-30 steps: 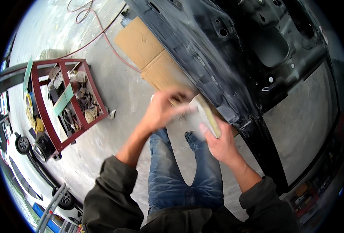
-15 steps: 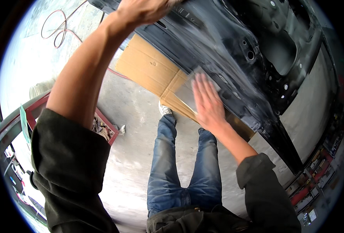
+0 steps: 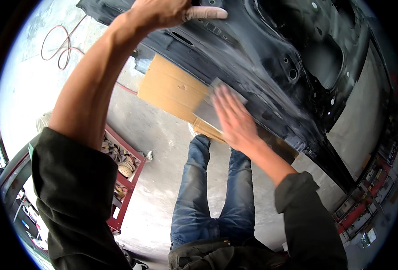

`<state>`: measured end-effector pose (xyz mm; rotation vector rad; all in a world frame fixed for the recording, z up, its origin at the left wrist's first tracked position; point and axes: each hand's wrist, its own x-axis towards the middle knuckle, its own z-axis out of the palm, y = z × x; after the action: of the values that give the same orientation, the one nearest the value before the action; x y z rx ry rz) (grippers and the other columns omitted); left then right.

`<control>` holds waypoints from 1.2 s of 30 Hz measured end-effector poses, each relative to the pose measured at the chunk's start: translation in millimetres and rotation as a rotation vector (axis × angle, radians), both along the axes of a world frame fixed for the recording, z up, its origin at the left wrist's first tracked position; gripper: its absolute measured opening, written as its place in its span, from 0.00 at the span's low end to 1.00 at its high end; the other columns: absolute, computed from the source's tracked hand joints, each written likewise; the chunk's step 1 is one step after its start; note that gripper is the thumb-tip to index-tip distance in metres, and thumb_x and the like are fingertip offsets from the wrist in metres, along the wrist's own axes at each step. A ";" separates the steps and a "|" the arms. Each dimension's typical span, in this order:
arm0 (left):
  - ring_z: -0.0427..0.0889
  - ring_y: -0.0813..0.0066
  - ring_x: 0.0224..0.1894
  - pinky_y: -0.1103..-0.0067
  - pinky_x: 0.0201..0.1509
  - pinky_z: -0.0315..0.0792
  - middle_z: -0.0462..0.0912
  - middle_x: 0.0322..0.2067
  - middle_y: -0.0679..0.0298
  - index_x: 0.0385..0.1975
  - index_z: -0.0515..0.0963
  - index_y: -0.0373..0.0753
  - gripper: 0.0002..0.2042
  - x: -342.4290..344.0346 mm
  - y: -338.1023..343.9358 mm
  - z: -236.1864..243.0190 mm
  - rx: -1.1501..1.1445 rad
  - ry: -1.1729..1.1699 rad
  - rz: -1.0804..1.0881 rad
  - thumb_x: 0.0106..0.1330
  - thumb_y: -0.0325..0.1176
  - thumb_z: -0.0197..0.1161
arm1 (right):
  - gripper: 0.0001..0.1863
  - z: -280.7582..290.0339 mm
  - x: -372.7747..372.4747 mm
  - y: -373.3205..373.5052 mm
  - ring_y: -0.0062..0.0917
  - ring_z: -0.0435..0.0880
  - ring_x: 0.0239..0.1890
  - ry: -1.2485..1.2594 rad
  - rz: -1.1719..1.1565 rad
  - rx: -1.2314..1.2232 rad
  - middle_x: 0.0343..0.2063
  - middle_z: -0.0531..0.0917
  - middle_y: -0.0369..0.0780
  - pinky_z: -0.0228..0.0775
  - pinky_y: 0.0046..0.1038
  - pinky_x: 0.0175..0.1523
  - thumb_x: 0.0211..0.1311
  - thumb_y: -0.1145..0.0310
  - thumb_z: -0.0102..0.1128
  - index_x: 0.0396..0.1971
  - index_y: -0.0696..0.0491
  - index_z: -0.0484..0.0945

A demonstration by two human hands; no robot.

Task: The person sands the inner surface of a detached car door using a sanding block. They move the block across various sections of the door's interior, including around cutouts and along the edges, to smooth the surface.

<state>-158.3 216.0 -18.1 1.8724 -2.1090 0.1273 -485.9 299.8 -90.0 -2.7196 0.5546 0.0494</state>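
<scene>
A large black car door [image 3: 253,54] lies slantwise across the upper right, its bare inner side showing holes and pressed ribs. My right hand [image 3: 237,121] lies with its fingers stretched along a grey sheet [image 3: 205,111] that looks like sandpaper, keeping it against the door's near edge. The sheet sticks out on both sides of the fingers, which are slightly blurred. My left hand [image 3: 165,12] rests on the door near the top, its thumb stretched out to the right. The picture's top edge cuts off its other fingers.
Folded cardboard [image 3: 172,87] lies below the door's near edge. A red metal cart [image 3: 129,189] holding rags and gloves stands at left. A thin reddish hose [image 3: 66,45] loops over the grey floor at far left. A red rack [image 3: 365,207] with parts stands at far right.
My right hand and the sheet have shifted a little left along the door's edge. More of my left hand shows, including its thumb. The view has shifted, bringing more of the red cart into sight.
</scene>
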 end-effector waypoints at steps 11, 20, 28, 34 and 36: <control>0.74 0.50 0.44 0.61 0.55 0.67 0.74 0.37 0.47 0.39 0.73 0.28 0.45 6.2 10.2 -8.4 -0.020 0.023 0.041 0.54 0.76 0.61 | 0.31 5.6 -54.1 -4.6 0.42 0.59 0.78 0.012 0.067 0.059 0.73 0.66 0.51 0.51 0.43 0.80 0.65 0.76 0.49 0.70 0.64 0.64; 0.74 0.52 0.43 0.63 0.56 0.66 0.74 0.36 0.48 0.36 0.73 0.28 0.46 15.5 11.8 -19.4 -0.097 0.054 0.010 0.53 0.78 0.59 | 0.30 -9.9 11.6 -3.3 0.42 0.59 0.78 -0.006 0.089 0.052 0.73 0.65 0.51 0.50 0.43 0.80 0.68 0.75 0.45 0.70 0.63 0.65; 0.74 0.52 0.44 0.63 0.57 0.65 0.74 0.36 0.48 0.37 0.73 0.27 0.46 6.3 0.0 -5.7 -0.066 0.053 0.028 0.51 0.78 0.61 | 0.32 -23.4 114.4 2.7 0.45 0.56 0.78 -0.188 -0.066 0.077 0.75 0.61 0.52 0.47 0.44 0.81 0.69 0.74 0.42 0.73 0.64 0.59; 0.75 0.52 0.47 0.64 0.60 0.65 0.76 0.40 0.47 0.44 0.74 0.26 0.48 13.9 11.1 -25.1 -0.045 0.066 0.025 0.49 0.76 0.65 | 0.41 -15.8 68.8 -3.8 0.43 0.62 0.76 -0.175 -0.058 0.239 0.73 0.64 0.53 0.55 0.42 0.78 0.57 0.71 0.60 0.72 0.64 0.59; 0.75 0.53 0.47 0.64 0.60 0.65 0.76 0.40 0.48 0.44 0.74 0.26 0.48 10.2 9.2 -21.9 -0.050 0.059 0.024 0.49 0.76 0.65 | 0.40 -1.6 36.7 -5.3 0.44 0.64 0.75 -0.150 -0.082 0.299 0.71 0.66 0.53 0.58 0.41 0.76 0.58 0.70 0.62 0.71 0.64 0.62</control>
<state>-148.1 225.1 -40.0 1.8502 -2.0257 0.1276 -449.1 294.4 -91.7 -2.3856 0.5645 -0.0854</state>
